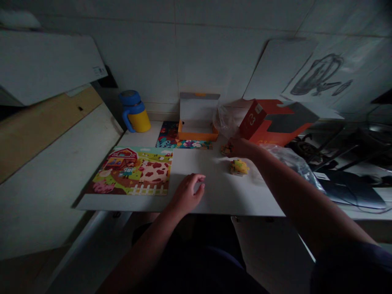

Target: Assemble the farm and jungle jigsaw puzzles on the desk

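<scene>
My right hand (239, 148) reaches to the back right of the white table (199, 163), its fingers closed around a small stack of puzzle pieces (226, 150). The fingertips are partly hidden. Closer to me sits another stack of yellow puzzle pieces (239, 167). My left hand (190, 191) rests near the front edge, fingers loosely curved, thumb and forefinger apart, nothing held. To its left lies a farm picture puzzle (153, 171) with a cow, a barn and a pig.
An orange box (198, 135) with its lid raised stands at the back on a dark flowered picture (167, 134). Beside it are a clear plastic bag (225, 120) and a red box (257, 122). A blue and yellow flask (139, 116) stands back left, a laptop (352, 190) far right.
</scene>
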Tool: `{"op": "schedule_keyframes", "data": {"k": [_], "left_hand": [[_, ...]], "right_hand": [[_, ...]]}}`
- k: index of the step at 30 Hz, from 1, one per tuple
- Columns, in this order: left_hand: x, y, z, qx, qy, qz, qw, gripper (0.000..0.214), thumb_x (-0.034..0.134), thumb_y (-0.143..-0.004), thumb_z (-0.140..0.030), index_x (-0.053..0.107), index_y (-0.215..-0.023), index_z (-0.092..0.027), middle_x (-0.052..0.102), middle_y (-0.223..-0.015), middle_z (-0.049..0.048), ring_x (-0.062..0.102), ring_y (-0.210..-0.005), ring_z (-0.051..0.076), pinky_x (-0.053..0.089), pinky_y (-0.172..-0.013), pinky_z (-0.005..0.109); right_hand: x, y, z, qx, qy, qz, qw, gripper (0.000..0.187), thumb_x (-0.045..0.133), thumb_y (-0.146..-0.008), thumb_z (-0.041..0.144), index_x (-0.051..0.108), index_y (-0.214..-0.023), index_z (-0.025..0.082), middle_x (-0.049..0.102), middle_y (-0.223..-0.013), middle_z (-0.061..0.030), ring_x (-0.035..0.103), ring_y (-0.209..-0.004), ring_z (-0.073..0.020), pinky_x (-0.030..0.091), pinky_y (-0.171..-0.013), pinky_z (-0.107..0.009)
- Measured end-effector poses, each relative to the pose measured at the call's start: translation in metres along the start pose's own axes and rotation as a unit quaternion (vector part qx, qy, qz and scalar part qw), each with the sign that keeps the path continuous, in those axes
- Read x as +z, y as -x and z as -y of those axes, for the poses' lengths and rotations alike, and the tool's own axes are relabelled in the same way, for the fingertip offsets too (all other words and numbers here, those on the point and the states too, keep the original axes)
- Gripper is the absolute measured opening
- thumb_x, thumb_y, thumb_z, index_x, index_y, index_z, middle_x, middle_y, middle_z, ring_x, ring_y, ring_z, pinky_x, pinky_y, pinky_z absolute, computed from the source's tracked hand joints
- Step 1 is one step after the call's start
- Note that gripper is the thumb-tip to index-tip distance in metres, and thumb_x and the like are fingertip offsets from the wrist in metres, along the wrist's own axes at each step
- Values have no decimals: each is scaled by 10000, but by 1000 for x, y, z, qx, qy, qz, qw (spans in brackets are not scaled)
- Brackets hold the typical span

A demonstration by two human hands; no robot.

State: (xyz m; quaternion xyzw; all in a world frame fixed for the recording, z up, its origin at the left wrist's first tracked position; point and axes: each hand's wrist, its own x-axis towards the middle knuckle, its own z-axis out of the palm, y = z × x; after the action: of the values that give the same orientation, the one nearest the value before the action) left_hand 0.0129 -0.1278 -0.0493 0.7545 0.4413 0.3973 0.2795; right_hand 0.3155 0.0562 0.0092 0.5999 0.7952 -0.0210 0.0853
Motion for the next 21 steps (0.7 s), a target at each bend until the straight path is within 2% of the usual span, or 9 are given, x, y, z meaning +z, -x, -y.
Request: {"op": "schedule_keyframes", "data": {"k": [6,11,14,17,21], "left_hand": [[0,0,1,1,4,1,1000,247,625,-982,-148,642,-1210,-242,765,-1174,66,733,-1122,224,584,-1017,399],[-1,0,2,2,6,3,1000,241,615,-984,-153,639,-1209,-235,762,-1179,75,732,-1120,226,584,-1018,408],[-1,0,1,0,10,3,1000,237,616,-984,-155,641,-1206,-235,763,-1175,78,732,-1117,226,583,-1017,407],[-1,-1,0,0,10,3,1000,238,617,-985,-154,641,-1209,-232,763,-1170,75,730,-1115,223,581,-1022,409],[-1,-1,1,4,12,4,1000,240,614,-988,-156,639,-1213,-233,761,-1171,72,732,-1113,221,582,-1016,404]], "right_hand": [[4,2,-6,10,-27,-23,999,536,834,-806,442,691,-1226,142,805,-1083,-140,752,-881,-270,506,-686,-295],[0,13,-12,15,-49,-51,997,547,796,-828,475,658,-1244,147,794,-1094,-149,739,-876,-262,501,-676,-297],[-6,30,-23,-4,-77,-78,994,560,809,-812,463,638,-1252,162,788,-1107,-141,731,-872,-248,498,-678,-292],[-13,56,-35,-21,-83,-102,991,611,802,-808,517,620,-1289,187,793,-1028,-120,721,-800,-248,477,-649,-305],[-19,92,-35,-34,-49,-82,995,556,789,-817,542,654,-1230,197,789,-1011,-125,720,-797,-259,472,-656,-319]]}}
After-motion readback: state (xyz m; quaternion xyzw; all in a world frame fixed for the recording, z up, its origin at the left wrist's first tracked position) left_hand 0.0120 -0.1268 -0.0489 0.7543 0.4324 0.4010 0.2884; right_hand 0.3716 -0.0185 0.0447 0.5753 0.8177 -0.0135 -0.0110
